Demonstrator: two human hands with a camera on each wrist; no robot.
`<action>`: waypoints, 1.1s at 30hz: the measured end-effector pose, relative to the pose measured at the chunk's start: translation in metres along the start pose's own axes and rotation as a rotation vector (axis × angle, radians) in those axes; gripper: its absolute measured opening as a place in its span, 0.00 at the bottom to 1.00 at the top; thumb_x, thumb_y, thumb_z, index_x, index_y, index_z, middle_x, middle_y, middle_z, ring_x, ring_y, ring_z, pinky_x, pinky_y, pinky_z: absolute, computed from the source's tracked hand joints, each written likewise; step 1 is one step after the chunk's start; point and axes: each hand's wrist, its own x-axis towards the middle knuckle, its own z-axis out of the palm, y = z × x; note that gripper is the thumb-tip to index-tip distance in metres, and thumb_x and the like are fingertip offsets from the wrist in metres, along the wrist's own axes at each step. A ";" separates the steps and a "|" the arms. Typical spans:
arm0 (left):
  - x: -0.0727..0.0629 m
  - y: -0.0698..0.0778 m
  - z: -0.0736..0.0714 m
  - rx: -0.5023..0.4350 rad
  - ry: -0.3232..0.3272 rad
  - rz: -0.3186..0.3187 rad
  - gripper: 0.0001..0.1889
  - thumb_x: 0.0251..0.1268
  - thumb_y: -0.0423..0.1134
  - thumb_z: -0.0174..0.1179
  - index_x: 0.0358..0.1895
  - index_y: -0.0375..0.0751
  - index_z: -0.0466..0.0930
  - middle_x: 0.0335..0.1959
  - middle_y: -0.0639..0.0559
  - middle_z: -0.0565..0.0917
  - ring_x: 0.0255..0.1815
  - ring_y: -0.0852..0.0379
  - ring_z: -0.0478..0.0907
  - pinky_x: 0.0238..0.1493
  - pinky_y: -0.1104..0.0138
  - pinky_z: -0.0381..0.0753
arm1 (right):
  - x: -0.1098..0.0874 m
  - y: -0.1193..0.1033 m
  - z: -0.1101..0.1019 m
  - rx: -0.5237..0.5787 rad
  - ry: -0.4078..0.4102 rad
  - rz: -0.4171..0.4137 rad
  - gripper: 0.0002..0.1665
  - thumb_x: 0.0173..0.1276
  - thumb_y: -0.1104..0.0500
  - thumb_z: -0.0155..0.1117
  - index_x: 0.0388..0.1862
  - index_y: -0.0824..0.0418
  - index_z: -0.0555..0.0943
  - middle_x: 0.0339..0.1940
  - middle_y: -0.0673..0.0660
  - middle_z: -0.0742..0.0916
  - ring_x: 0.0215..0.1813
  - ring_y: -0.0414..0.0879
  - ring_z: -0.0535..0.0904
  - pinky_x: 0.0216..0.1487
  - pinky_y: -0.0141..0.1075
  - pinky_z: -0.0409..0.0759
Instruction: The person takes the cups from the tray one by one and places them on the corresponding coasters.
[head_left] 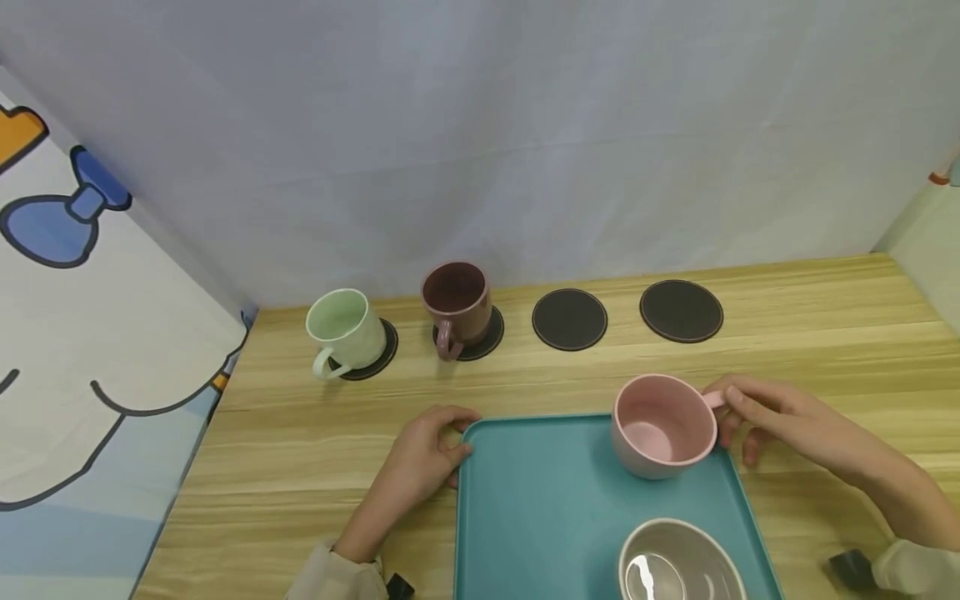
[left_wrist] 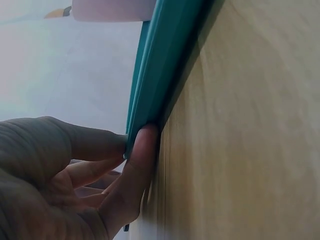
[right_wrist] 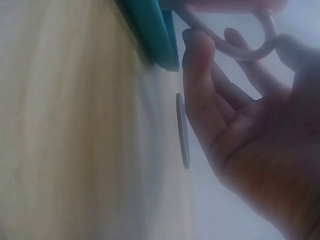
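My left hand (head_left: pixel 426 450) grips the far left corner of a teal tray (head_left: pixel 540 500). The left wrist view shows the thumb and a finger pinching the tray's edge (left_wrist: pixel 160 65). At the tray's far right corner is a pink mug (head_left: pixel 651 467); my right hand (head_left: pixel 795 421) holds its handle (right_wrist: pixel 245 53) between thumb and fingers. Whether the mug's base touches the tray cannot be told. Nearer me on the tray stands a grey mug (head_left: pixel 637 575), cut off by the frame's lower edge.
Along the back of the wooden table (head_left: pixel 300 467), a green mug (head_left: pixel 358 346) and a brown mug (head_left: pixel 472 321) stand on dark coasters. To their right lie two bare round coasters, one (head_left: pixel 570 319) beside the other (head_left: pixel 681 311). A pale curtain (head_left: pixel 525 150) hangs behind.
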 end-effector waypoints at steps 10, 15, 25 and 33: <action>-0.001 0.003 0.000 -0.030 0.004 -0.031 0.19 0.65 0.23 0.66 0.58 0.41 0.85 0.44 0.41 0.83 0.17 0.60 0.77 0.20 0.65 0.84 | -0.001 -0.003 -0.003 -0.011 -0.048 0.024 0.19 0.87 0.66 0.37 0.56 0.60 0.79 0.37 0.58 0.86 0.35 0.51 0.85 0.30 0.44 0.86; 0.000 0.002 0.000 -0.027 -0.002 -0.037 0.19 0.66 0.24 0.67 0.58 0.41 0.85 0.42 0.41 0.82 0.17 0.59 0.78 0.21 0.65 0.84 | -0.003 -0.001 -0.003 0.026 -0.110 -0.002 0.19 0.86 0.68 0.37 0.52 0.60 0.79 0.36 0.62 0.87 0.31 0.53 0.85 0.30 0.44 0.86; 0.001 -0.001 0.000 -0.025 0.008 -0.022 0.18 0.65 0.24 0.66 0.57 0.40 0.84 0.39 0.42 0.82 0.16 0.59 0.78 0.19 0.65 0.84 | -0.009 0.000 0.003 0.068 -0.152 -0.005 0.18 0.85 0.70 0.37 0.45 0.65 0.78 0.37 0.58 0.86 0.37 0.53 0.86 0.27 0.44 0.85; 0.004 -0.003 0.004 -0.031 0.035 -0.009 0.17 0.64 0.23 0.66 0.55 0.40 0.85 0.38 0.42 0.81 0.16 0.60 0.77 0.18 0.64 0.83 | -0.019 -0.001 0.013 0.122 -0.089 -0.019 0.19 0.83 0.73 0.40 0.40 0.66 0.79 0.28 0.62 0.82 0.27 0.55 0.80 0.19 0.41 0.80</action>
